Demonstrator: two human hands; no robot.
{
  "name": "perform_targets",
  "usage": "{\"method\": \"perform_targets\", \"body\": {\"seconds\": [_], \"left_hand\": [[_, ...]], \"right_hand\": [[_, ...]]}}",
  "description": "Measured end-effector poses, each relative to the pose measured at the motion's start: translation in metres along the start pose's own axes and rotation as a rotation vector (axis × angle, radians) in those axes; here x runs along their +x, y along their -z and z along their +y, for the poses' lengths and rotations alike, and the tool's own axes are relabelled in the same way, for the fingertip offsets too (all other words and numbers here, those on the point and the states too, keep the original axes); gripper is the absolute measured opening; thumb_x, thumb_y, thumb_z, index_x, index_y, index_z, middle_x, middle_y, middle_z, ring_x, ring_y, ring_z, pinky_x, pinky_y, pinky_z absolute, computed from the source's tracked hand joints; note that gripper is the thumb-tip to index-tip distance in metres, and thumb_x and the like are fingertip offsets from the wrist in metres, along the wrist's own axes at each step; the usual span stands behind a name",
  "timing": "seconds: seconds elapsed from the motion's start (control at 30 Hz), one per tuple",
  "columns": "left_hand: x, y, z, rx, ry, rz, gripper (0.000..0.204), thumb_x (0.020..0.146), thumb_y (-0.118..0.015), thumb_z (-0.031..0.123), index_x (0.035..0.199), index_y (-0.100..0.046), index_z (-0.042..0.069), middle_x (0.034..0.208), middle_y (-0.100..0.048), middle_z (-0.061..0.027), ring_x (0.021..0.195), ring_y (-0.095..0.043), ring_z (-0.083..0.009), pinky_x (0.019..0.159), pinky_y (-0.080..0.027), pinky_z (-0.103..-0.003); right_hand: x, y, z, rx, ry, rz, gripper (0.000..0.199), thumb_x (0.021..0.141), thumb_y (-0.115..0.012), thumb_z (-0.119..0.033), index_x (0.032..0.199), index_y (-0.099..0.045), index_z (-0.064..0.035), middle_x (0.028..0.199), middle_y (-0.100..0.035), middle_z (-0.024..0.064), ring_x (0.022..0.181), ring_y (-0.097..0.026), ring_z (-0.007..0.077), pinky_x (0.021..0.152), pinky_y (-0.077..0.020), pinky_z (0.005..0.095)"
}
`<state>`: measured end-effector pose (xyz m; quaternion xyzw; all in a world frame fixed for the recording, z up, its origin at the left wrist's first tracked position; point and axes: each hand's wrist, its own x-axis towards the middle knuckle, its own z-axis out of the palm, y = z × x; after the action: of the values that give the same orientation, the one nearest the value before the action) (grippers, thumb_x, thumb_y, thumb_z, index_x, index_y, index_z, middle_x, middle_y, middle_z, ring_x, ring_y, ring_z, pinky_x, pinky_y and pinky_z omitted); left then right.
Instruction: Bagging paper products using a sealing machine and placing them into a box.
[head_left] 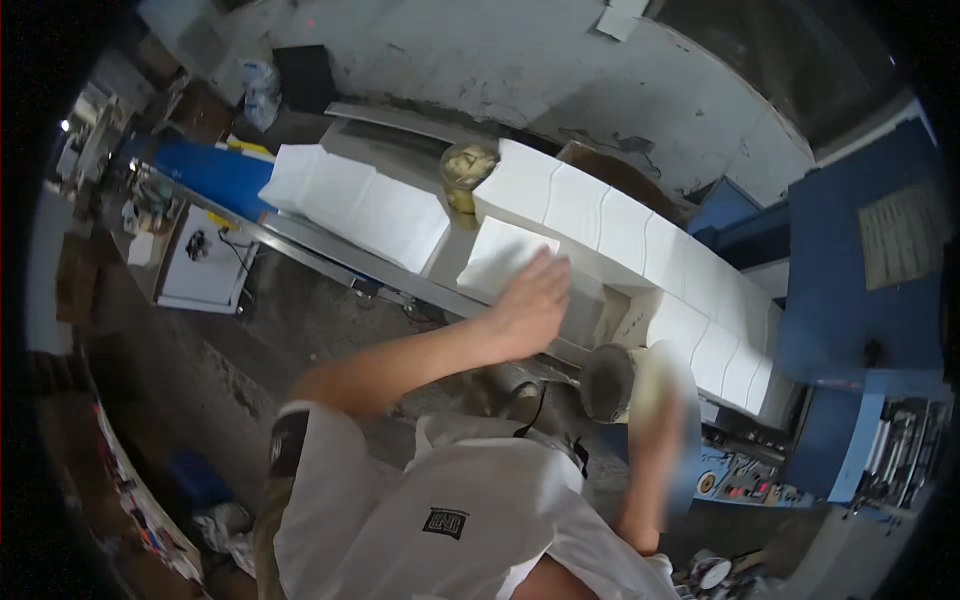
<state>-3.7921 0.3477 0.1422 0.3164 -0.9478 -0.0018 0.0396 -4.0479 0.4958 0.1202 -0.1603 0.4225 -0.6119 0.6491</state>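
My left hand (533, 305) lies with fingers stretched out over the near edge of a short white paper stack (500, 252) on the metal bench. My right hand (658, 425) is smeared by motion beside a round grey container (606, 384). A pale yellowish patch shows at that hand's fingers, too blurred to name. Right of the short stack, more white paper stacks stand in a long far row (600, 215) and a shorter near row (708, 350). Another long block of white paper (365, 205) lies to the left.
A clear tub (468, 165) with yellowish contents stands between the paper blocks. The metal bench edge (310, 258) runs in front, with a blue surface (195, 170) at its left end. Blue machinery (865, 260) rises at the right, above a control panel (740, 482). A wall stands behind.
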Motion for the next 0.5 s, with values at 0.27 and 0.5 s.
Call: {"method": "perform_targets", "body": {"seconds": [0.27,0.5], "left_hand": [[-0.006,-0.026,-0.016,0.294,0.112,-0.666,0.033,0.084,-0.055,0.023,0.105,-0.073,0.005,0.129,-0.058,-0.0247,0.135,-0.039,-0.0361,0.117,-0.004,-0.057],[0.064,-0.017,0.054,-0.987,0.602,-0.217,0.067,0.092,-0.055,0.047,0.131,-0.05,-0.007,0.12,-0.059,-0.0288,0.113,-0.057,-0.0432,0.099,-0.043,-0.047]], "right_hand": [[-0.002,0.006,-0.002,0.042,-0.059,0.003,0.067,0.082,-0.065,-0.039,0.136,-0.047,-0.0041,0.131,-0.057,0.0135,0.12,-0.056,0.0298,0.103,-0.0457,0.0437],[-0.01,0.027,-0.027,0.02,-0.18,-0.066,0.078,0.077,-0.071,-0.041,0.136,-0.043,0.0041,0.126,-0.056,0.0138,0.115,-0.056,0.0229,0.097,-0.0468,0.0348]]}}
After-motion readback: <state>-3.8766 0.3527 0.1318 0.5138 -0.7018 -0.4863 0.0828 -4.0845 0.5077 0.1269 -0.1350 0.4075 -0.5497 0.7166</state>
